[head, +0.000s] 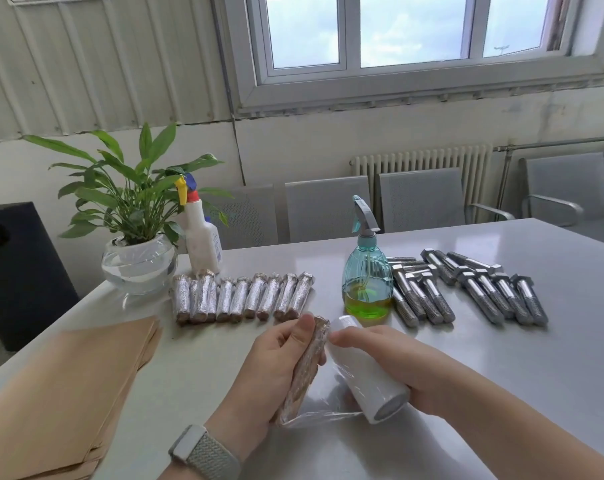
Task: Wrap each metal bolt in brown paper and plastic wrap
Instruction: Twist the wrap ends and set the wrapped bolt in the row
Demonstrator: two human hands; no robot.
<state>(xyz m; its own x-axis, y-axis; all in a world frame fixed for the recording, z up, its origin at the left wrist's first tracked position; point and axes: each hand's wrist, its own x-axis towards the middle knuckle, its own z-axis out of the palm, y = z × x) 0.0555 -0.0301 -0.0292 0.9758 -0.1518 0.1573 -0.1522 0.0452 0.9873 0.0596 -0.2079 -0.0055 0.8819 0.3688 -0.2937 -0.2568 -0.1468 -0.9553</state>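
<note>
My left hand (274,367) grips a bolt wrapped in brown paper (305,368), held upright and tilted over the table. My right hand (394,362) holds a white roll of plastic wrap (368,370) right beside it, and a clear sheet of film (324,407) stretches from the roll around the bolt's lower end. A row of several finished wrapped bolts (241,297) lies behind my hands. Several bare metal bolts (466,289) lie in a pile at the right. A stack of brown paper sheets (68,386) lies at the left front.
A teal spray bottle with green liquid (366,271) stands between the wrapped row and the bare bolts. A potted plant in a glass bowl (139,237) and a white spray bottle (201,237) stand at the table's back left. Grey chairs (421,199) line the far side of the grey table (536,358).
</note>
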